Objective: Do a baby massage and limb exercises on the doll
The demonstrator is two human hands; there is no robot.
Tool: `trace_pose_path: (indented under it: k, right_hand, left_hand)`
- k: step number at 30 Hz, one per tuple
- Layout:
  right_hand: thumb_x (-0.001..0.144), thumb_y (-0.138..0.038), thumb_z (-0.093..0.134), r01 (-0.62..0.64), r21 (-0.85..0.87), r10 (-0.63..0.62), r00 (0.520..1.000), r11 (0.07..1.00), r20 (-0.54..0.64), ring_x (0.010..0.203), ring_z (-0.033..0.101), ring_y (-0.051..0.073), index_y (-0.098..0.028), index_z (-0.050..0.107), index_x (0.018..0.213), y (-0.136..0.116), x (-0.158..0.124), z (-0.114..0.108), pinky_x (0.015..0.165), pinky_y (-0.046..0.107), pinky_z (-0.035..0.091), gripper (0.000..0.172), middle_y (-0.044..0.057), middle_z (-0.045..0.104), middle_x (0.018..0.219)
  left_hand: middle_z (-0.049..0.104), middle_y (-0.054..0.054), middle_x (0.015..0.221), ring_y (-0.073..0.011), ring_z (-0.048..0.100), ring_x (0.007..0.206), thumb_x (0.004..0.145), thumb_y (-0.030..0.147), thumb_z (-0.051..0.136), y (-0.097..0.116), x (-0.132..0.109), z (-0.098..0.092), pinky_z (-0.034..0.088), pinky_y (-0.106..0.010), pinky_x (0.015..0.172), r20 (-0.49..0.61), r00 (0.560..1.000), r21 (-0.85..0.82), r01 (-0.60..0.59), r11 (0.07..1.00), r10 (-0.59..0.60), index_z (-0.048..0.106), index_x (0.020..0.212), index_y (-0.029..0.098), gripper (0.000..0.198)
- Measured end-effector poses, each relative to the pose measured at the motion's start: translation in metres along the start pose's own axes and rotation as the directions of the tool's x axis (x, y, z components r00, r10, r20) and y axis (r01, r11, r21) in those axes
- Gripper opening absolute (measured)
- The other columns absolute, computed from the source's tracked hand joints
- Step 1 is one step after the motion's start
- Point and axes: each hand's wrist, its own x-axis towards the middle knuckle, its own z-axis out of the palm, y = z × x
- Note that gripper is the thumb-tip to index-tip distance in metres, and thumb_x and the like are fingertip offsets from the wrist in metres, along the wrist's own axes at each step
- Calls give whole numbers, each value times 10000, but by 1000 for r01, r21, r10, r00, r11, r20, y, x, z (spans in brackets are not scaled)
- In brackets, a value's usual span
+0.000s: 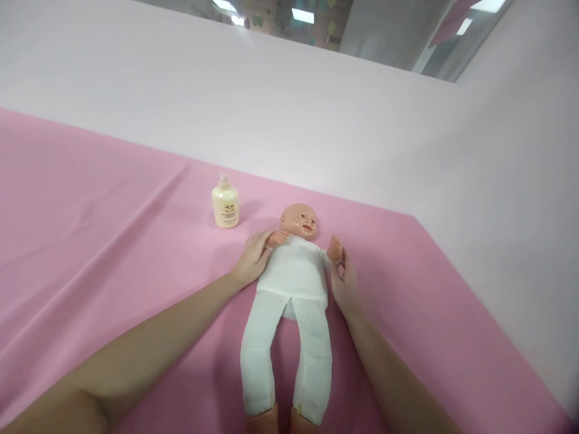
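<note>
A baby doll (294, 271) with a white cloth body lies on its back, head toward the wall and legs toward me. My left hand (253, 258) is closed around the doll's arm at the left, just below its small hand. On the other side, my right hand (345, 283) grips the doll's other arm near the wrist, and that doll hand points up. Some of my fingers are hidden behind the doll's arms. The doll's feet are cut off by the bottom of the view.
A cream-coloured pump bottle (225, 207) stands upright left of the doll's head. Pink cloth (136, 241) with a few creases covers the table. Behind it rises a white wall (226, 108) with a window (316, 27) at the top.
</note>
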Motion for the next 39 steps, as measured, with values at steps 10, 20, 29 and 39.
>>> trace_pose_path:
  k: [10,20,29,39]
  right_hand:
    - [870,-423,572,-278,367,389,879,888,-274,1478,434,271,-268,284,1571,38,17,-7,1180,486,433,774,121,338,1654]
    - [935,-393,560,-47,61,57,984,997,-168,1512,393,220,-306,368,1572,1,9,-5,1227,411,387,671,38,376,1660]
    - [943,-285,517,57,-168,-23,980,984,200,1372,558,247,-281,610,1399,3,0,0,1160,467,468,466,69,613,1464]
    - [905,-228,533,70,-111,-51,984,991,168,1361,568,233,-293,648,1361,3,0,2,1181,471,452,475,48,637,1430]
  left_hand:
    - [506,-58,1530,-253,412,1488,1018,401,449,-38,9,-1,400,-491,1204,-267,743,-618,357,701,-614,404,1431,339,420]
    - [520,-98,1532,-269,470,1436,1004,434,522,-12,6,-5,395,-476,1205,-156,944,-398,210,893,-292,428,1476,261,511]
    - [613,-107,1416,-274,556,1322,988,287,504,3,2,-1,436,-486,1165,142,986,14,-90,996,87,551,1417,235,435]
    - [615,-100,1411,-296,545,1332,968,287,527,0,2,0,422,-520,1178,140,989,-40,-51,998,57,564,1445,274,478]
